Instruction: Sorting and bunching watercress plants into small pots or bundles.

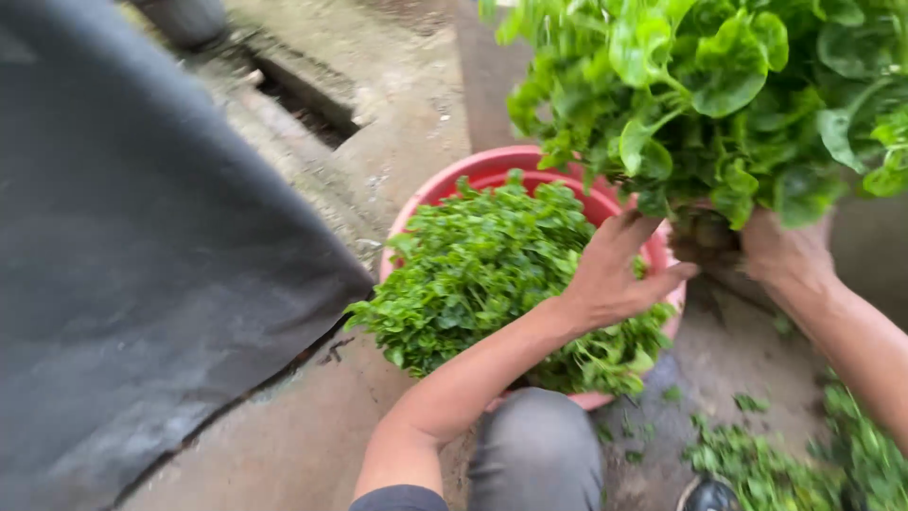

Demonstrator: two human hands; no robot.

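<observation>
The leafy bunch (728, 85) hung up in the upper right of your view, raised above and just to the right of the red basin (473, 170). Its long axis ran roughly upright: the broad green leaves fanned out at the top, and the stems and dark root end (705, 237) pointed down toward your hands. That root end sat between your two hands, so both were equally close to it.

Your right hand (785, 251) was the grip that carried the bunch. It was closed around the base from the right side, fingers wrapped on the stems just under the leaves, with your forearm running down and off to the lower right.

Your left hand (615, 270) came in from the lower left, across the basin. Its fingers were spread apart and lifted toward the root end, fingertips at or very near the lowest leaves; you could not tell from this view whether they actually pinched anything. The thumb stuck out to the right, toward the roots.

Directly under that left hand, the basin was heaped with smaller cut greens (482, 270), piled over its rim on the near side. Below it your grey-trousered knee (539, 445) showed. Loose leaf scraps (757, 464) lay on the wet concrete floor (303, 435) to the right, a dark tarp (142, 265) covered the left, and a drain channel (303, 99) ran behind.
</observation>
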